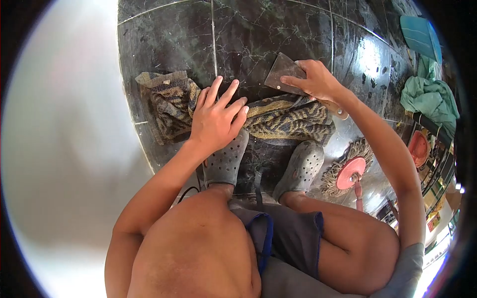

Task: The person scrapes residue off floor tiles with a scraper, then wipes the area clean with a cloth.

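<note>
Person squatting, knees and dark shorts (293, 233) nearest the camera. Feet in grey perforated clogs (226, 161), just this side of the striped rag (171, 107).

Striped rag: lies crumpled in a long band across the dark marbled floor (258, 30). Soft, limp and light by the look of it. It would likely bunch and slide on the glossy tile unless pinned.

Left hand (216, 121): rests flat on the middle of the rag, fingers spread and the grip released, pressing down and not pinching.

Right hand (318, 82): just beyond the rag's right end, grip clenched on the scraper (280, 72). The forefinger lies along the blade, and the wooden handle end pokes out under the wrist.

Scraper: thin, flat metal blade, stiff, edge probably sharp. It sits tilted, the far edge towards the tile. Best taken by the handle with a finger on the blade's back for pressure, keeping clear of the working edge. Probably light. The tile looks hard and slick, so the blade may skate.

Right of the rag, near the right clog: a mop head (348, 174) with a pink hub. Further right, well apart from the rag, a green cloth (430, 97) in a heap.
</note>
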Tool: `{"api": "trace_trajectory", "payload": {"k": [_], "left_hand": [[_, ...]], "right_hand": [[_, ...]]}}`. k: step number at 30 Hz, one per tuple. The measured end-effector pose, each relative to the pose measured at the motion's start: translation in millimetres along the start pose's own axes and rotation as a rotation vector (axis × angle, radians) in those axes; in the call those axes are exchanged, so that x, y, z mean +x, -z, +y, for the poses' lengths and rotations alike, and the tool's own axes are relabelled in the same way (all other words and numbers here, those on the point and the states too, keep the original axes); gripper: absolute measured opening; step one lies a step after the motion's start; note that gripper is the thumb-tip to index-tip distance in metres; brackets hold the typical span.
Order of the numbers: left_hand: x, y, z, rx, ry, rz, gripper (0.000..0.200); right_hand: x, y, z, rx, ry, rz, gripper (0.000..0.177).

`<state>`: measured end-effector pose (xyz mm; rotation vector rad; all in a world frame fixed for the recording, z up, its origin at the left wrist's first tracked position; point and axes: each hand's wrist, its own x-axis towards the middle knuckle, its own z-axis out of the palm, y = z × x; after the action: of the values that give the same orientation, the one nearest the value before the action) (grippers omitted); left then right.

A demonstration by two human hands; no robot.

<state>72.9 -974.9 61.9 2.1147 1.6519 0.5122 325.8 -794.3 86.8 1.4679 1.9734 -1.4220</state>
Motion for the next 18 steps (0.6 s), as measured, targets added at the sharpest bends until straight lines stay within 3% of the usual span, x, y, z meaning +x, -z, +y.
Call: {"api": "trace_trajectory", "payload": {"k": [2,11,18], "left_hand": [[-0.2,0.0,-0.8,0.0,-0.005,0.0,0.03],[-0.3,2.4,-2.9,-0.019,-0.017,-0.011,0.03],[-0.5,3.0,-3.8,-0.02,-0.021,-0.017,0.029]], "right_hand": [[2.1,-2.0,4.9,-0.006,-0.006,-0.029,0.073],[6.3,-3.8,-1.1,-0.029,-0.004,-0.044,0.087],[4.5,-3.6,-5.1,-0.049,-0.02,-0.036,0.088]]}}
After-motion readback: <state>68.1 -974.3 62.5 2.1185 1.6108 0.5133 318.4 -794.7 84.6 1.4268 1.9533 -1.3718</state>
